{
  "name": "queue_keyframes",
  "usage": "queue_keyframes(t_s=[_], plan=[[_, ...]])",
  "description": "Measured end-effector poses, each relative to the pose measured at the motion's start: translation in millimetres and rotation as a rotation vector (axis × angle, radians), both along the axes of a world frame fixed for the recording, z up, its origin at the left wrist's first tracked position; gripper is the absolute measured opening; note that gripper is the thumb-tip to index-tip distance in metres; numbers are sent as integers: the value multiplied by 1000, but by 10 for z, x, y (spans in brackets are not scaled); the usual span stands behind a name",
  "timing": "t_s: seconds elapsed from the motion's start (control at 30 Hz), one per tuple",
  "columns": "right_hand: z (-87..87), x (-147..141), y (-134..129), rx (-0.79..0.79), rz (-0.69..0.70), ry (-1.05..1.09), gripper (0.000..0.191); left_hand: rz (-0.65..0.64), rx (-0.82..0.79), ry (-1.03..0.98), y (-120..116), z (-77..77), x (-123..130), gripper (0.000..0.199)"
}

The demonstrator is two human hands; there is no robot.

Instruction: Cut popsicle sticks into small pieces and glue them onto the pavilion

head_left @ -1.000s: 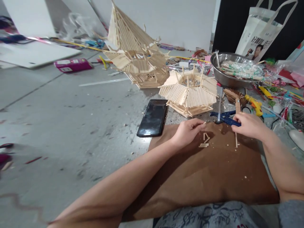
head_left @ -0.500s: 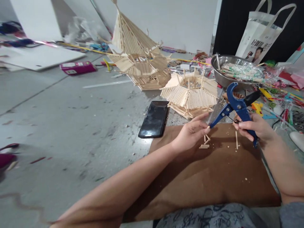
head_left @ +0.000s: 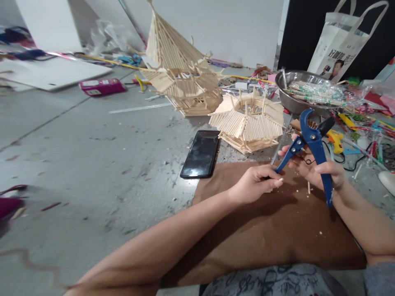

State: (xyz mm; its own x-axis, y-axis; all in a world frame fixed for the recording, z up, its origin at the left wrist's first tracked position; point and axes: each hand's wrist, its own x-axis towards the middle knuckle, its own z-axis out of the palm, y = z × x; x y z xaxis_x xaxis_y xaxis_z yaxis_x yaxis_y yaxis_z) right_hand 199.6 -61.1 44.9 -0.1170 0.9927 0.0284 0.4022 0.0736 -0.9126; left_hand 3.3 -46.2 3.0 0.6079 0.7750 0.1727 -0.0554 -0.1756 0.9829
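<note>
Toward three o'clock, right hand (head_left: 313,174) is holding blue pipe cutter (head_left: 314,142); left hand (head_left: 257,181) is pinching handle end (head_left: 280,165) and wooden stick (head_left: 281,179), apparently repositioning; cutting is requiring stick-to-blade alignment.

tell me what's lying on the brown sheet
A thin stick and pale crumbs lie on the brown sheet; the phone overlaps its corner. A bit of another pale piece shows below the left hand, which hides the rest and whatever else lies beneath.

Centre-right, the left hand (head_left: 257,183) hides all but the tip of a stick (head_left: 280,180). The right edge crops a white object (head_left: 387,181); upper left, dark clutter (head_left: 19,37) blurs past telling.
</note>
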Motion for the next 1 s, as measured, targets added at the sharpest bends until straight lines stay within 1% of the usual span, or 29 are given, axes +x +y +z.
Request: queue_keyframes(t_s=[0.03, 0.07, 0.13, 0.2, 0.23, 0.3, 0.4, 0.5, 0.63, 0.73, 0.9, 1.0], plan=[[10, 0, -14, 32, -2, -10, 47, -3, 28, 7, -10, 14, 3, 29], [19, 9, -26, 61, 16, 6, 47, 26, 60, 7, -16, 32, 2, 27], [39, 47, -46, 91, 72, 82, 45, 177, 113, 4, -15, 72, -13, 22], [54, 89, -59, 96, 85, 101, 42, 370, 108, 6, -3, 115, -39, 19], [56, 101, -64, 103, 74, 48, 41, 430, 78, 9, 4, 134, -52, 19], [45, 90, -72, 151, 38, -165, 40, 494, 16, -10, 16, 162, -72, 19], [-15, -4, -85, 287, 42, -493, 41, 485, -34, -40, 26, 173, -78, 21], [-97, -109, -96, 377, 49, -631, 40, 447, -49, -45, 30, 157, -72, 21], [-182, -158, -95, 414, 43, -718, 36, 415, -10, -35, 21, 129, -70, 19], [-221, -154, -88, 445, 43, -753, 36, 393, 34, 12, 2, 120, -74, 17], [-236, -154, -96, 476, 47, -801, 36, 391, 95, 89, -13, 109, -84, 11], [-235, -158, -105, 492, 50, -821, 37, 403, 130, 125, -5, 93, -88, 12]])
